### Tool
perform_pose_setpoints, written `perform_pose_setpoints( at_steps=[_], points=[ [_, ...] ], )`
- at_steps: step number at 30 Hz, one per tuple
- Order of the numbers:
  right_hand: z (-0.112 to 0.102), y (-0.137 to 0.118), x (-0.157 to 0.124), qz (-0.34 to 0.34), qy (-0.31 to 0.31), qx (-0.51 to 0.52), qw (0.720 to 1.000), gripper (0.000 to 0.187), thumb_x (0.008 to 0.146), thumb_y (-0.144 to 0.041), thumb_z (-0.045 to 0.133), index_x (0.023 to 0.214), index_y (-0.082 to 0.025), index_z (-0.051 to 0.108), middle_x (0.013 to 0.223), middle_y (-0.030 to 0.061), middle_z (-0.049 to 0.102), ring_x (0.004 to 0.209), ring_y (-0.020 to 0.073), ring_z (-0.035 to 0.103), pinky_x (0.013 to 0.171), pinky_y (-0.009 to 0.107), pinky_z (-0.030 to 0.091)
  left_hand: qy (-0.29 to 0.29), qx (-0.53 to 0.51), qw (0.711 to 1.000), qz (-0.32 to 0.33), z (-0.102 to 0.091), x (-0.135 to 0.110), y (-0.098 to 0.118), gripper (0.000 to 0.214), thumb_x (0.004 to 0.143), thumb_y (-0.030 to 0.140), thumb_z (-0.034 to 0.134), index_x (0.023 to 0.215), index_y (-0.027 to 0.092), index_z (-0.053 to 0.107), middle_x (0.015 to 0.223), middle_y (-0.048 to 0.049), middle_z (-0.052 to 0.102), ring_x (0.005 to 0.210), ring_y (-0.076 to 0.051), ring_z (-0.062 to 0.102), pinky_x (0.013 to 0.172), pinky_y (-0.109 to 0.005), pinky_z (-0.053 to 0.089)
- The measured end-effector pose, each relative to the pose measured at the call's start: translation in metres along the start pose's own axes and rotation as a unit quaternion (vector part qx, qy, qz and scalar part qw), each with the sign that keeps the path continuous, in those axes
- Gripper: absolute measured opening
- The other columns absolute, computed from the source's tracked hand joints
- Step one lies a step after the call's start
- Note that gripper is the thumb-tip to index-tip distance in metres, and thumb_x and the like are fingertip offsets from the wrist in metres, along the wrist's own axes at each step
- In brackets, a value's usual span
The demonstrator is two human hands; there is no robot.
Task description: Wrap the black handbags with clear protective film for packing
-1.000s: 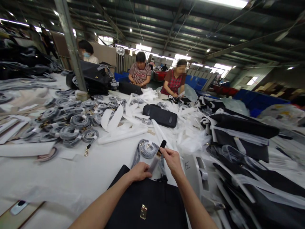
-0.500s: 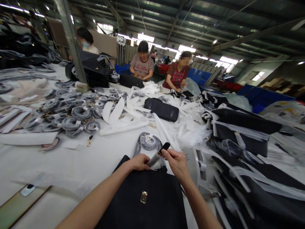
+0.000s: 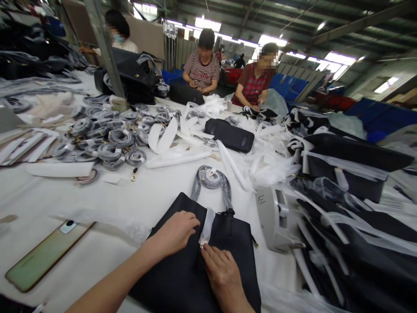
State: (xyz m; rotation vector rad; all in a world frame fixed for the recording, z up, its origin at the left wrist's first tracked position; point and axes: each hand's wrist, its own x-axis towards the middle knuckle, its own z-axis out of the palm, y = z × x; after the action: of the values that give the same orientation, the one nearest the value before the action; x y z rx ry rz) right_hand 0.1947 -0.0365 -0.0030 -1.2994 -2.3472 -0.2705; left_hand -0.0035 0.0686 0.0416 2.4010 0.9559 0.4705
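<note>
- Since the earlier frame, the wrapped tab (image 3: 207,224) has swung down from its raised position onto the front of the black bag (image 3: 241,243), and my left hand (image 3: 179,232) has let go of it.
- My right hand (image 3: 223,269) lies with fingers pressed together at the tab's lower end; I cannot tell whether my hidden thumb pinches anything.
- My left hand is loosely spread, fingers slightly curled, just left of the tab and gripping nothing.
- The bag lies beneath both my hands, its coiled strap (image 3: 211,178) just ahead of them.
- Left of my grip is a phone (image 3: 45,256); right of it, a grey device (image 3: 269,217) stands beside the bag.
</note>
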Motion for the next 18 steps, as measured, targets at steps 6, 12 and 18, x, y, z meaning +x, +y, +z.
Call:
perform_pose_setpoints(
  at_steps=[6,12,18],
  points=[
    [-0.010,-0.003,-0.001,0.031,-0.073,0.022,0.997,0.047,0.080,-0.004,0.041,0.121,-0.018,0.058,0.121,0.0082,0.064,0.107,0.0227,0.062,0.080,0.038,0.052,0.051,0.053,0.997,-0.008,0.036,-0.052,0.013,0.031,0.086,0.008,0.042,0.106,0.023,0.061,0.125,-0.0046,0.057,0.121,-0.024,0.048,0.106,-0.047,0.036],
    [-0.022,0.001,-0.022,0.102,-0.004,0.088,0.991,0.046,0.080,-0.002,0.037,0.116,-0.020,0.061,0.112,0.0077,0.069,0.104,0.0203,0.064,0.087,0.040,0.055,0.065,0.057,0.996,0.008,0.051,-0.070,0.034,0.051,0.085,0.017,0.052,0.133,0.029,0.042,0.138,-0.0083,0.048,0.123,-0.025,0.047,0.105,-0.052,0.038],
    [-0.026,0.004,-0.019,0.162,0.039,0.117,0.979,0.042,0.084,-0.006,0.038,0.116,-0.021,0.061,0.108,0.0076,0.070,0.100,0.0208,0.066,0.084,0.038,0.058,0.072,0.061,0.994,0.054,0.059,-0.078,0.044,0.042,0.081,0.018,0.057,0.122,0.026,0.052,0.131,-0.0082,0.055,0.122,-0.027,0.050,0.104,-0.053,0.040]
  ],
)
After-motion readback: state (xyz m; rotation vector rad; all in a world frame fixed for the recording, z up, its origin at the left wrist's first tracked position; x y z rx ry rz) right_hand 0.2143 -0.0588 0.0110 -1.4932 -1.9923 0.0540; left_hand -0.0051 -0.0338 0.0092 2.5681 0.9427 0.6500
